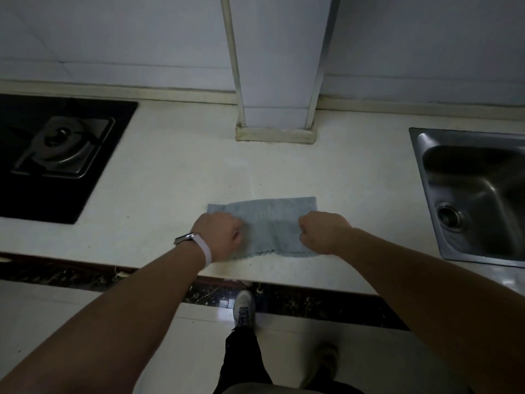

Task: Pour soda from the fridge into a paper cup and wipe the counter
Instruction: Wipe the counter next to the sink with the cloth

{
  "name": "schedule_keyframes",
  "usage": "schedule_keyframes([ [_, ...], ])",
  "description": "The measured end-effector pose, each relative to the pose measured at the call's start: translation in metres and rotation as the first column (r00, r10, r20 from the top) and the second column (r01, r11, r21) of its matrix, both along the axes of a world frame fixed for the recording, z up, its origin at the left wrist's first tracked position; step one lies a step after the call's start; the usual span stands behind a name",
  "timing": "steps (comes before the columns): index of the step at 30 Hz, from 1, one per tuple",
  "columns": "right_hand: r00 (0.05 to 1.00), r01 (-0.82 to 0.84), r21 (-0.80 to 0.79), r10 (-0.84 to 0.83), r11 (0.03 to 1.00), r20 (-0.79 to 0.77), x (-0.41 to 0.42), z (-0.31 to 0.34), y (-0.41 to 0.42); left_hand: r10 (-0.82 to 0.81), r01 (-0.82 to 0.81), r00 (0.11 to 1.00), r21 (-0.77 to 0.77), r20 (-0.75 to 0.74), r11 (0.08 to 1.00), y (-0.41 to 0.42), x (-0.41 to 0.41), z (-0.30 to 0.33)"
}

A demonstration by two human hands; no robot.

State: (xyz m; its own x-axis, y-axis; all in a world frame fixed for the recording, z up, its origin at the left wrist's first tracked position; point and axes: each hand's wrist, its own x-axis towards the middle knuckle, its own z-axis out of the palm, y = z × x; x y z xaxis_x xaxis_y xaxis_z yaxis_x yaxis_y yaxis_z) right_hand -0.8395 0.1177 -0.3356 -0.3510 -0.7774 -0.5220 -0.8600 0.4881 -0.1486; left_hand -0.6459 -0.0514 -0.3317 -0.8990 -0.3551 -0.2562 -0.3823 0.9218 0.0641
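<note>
Apparently the wiping is underway: both hands, left hand (218, 236) and right hand (321, 231), grip the blue cloth (270, 220) with curled fingers on the desk (170, 172) (no cup or soda visible).

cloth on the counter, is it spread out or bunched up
Spread out. The cloth lies flat as a rectangle on the counter, the left hand and right hand each gripping one side.

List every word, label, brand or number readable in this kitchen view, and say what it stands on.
None can be read.
Shoe: dark marks on the upper, too blurred to read.
Wrist band: its face shows no legible text.
Cloth, stove, sink: no lettering visible.
</note>
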Motion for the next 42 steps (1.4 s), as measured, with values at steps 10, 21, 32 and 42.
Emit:
schedule_keyframes([
  [10, 0.883, 0.460, -0.100, -0.467, 0.882, -0.051, 0.018, -0.023, 0.022, -0.263, 0.258, 0.965, 0.153, 0.009, 0.954, 0.023, -0.160, -0.032],
  [21, 0.871, 0.489, -0.112, -0.480, 0.865, 0.104, 0.028, -0.014, 0.010, -0.430, 0.432, 0.895, 0.009, 0.117, 0.902, 0.033, -0.168, -0.023],
  [32, 0.943, 0.302, -0.256, -0.247, 0.918, 0.225, 0.076, 0.038, -0.061, -0.265, 0.263, 0.964, -0.126, 0.000, 0.957, -0.066, -0.067, 0.024],
  [42, 0.943, 0.018, -0.139, 0.029, 0.990, 0.332, 0.142, 0.006, -0.119, -0.085, 0.086, 0.995, -0.021, 0.050, 0.996, -0.114, 0.028, -0.017],
])
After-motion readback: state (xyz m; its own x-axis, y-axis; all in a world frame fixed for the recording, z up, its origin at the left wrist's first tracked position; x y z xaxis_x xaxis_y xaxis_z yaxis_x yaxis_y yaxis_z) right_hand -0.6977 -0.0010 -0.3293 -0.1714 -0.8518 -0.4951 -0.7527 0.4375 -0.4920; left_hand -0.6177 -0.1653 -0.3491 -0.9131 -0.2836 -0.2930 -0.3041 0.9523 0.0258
